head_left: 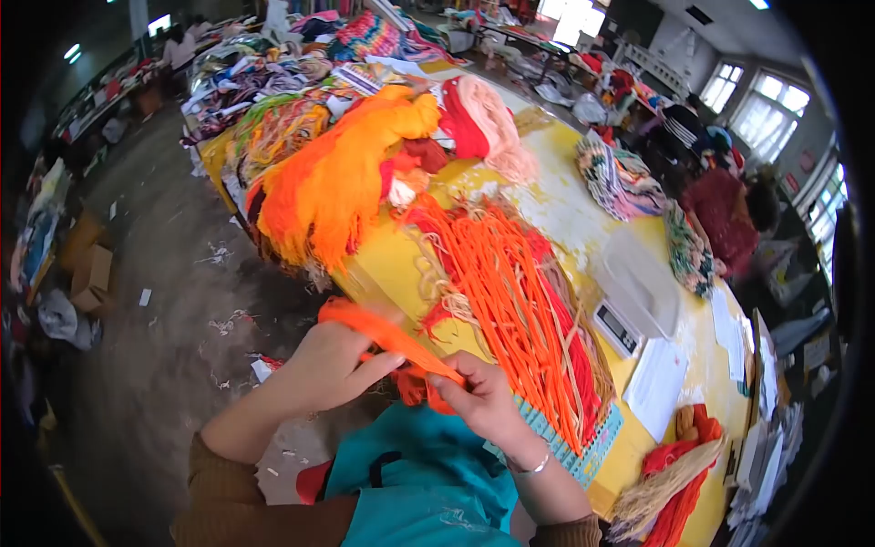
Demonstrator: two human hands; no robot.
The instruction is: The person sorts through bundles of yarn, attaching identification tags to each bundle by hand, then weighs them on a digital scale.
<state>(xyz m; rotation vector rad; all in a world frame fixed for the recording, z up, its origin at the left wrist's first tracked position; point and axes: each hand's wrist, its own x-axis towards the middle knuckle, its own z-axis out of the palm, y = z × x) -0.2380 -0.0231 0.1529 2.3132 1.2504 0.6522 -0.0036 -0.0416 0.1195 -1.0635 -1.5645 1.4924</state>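
A bundle of bright orange yarn [387, 330] stretches between my two hands, above the table's near edge. My left hand [333, 365] is wrapped round its left part, slightly blurred. Further right, my right hand [478, 397] pinches the same yarn between thumb and fingers. Just beyond the hands, long orange strands [506, 292] lie side by side with red and tan ones. Their near ends rest on a light blue toothed strip [597, 448]. Some orange yarn hangs below my hands, partly hidden by them.
A yellow table [369, 284] carries a large orange yarn heap [337, 173], a pink skein [492, 128] and a digital scale [618, 328] with a clear plastic tray [638, 283]. Papers [656, 383] and red and cream yarn [670, 483] lie at right. A person [729, 214] is across the table.
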